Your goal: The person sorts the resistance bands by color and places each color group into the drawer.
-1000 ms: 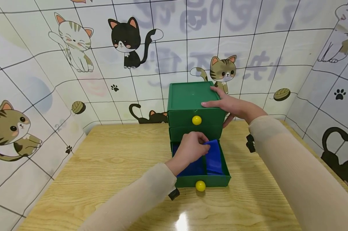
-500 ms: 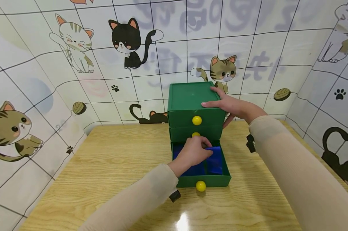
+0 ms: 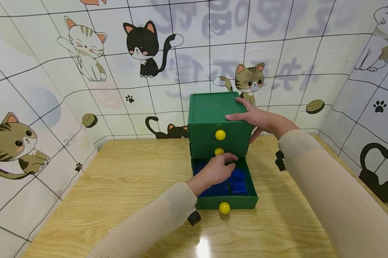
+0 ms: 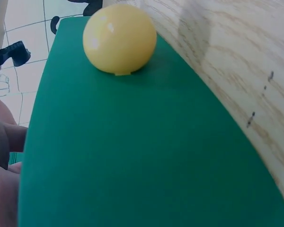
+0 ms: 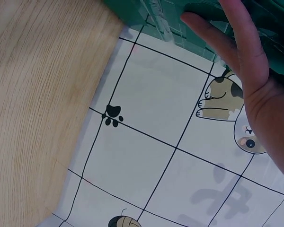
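Observation:
A small green drawer cabinet (image 3: 213, 107) stands on the table, its bottom drawer (image 3: 237, 203) pulled out. My left hand (image 3: 214, 170) hovers over that drawer, fingers loosely bent and holding nothing visible. Beneath it, a glossy blue folded sheet (image 3: 239, 188), cloth or thin plastic, lies in the right compartment. More blue material (image 3: 199, 167) fills the left one, partly hidden by the hand. My right hand (image 3: 256, 116) rests on the cabinet's right top edge, fingers spread over top and side. In the left wrist view, the drawer front (image 4: 123, 142) and its yellow knob (image 4: 119, 40) block most of the hand.
Two closed drawers sit above, with an upper yellow knob (image 3: 220, 135) and a middle yellow knob (image 3: 219, 152). A wood-grain table (image 3: 142, 172) carries the cabinet. White wall sheeting (image 3: 194, 43) with printed cats stands close behind and on both sides.
My left hand pinched the blue sheet's raised edge, lowered it, and has let go. The sheet now lies down in the right compartment. My right hand has stayed on the cabinet.

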Demonstrator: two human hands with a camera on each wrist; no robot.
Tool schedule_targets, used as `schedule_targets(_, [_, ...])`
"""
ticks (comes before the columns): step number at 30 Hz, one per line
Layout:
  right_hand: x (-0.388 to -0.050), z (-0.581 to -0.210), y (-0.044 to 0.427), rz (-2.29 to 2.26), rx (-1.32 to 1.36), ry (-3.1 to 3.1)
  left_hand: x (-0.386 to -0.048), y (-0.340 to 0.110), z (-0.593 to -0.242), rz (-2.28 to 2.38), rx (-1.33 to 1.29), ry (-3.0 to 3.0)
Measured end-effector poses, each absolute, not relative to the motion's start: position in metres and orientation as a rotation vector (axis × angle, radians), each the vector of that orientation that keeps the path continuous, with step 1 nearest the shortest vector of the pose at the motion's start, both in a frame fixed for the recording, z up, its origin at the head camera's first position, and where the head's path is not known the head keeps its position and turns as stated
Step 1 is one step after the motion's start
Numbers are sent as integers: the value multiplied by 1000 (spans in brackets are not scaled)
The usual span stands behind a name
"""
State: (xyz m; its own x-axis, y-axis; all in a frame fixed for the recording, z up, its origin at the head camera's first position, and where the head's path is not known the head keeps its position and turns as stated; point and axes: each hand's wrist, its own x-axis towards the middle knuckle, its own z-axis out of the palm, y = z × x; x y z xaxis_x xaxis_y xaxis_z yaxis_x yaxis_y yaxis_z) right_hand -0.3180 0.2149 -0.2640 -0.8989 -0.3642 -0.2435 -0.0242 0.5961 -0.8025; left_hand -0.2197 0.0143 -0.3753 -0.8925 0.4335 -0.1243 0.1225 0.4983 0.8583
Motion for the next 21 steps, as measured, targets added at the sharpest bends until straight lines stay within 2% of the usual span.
schedule_targets(7, [-317,-263,215,-1218,-314,2446,-222,11,-377,1545,401,2193])
schedule_targets(15, [-315,-262,215,-1243,-300,2447,-220,16,-381,1250,555,2379])
schedule_targets(21, [-316,-263,215,-1238,-308,2443,-220,18,-382,1214,642,2377])
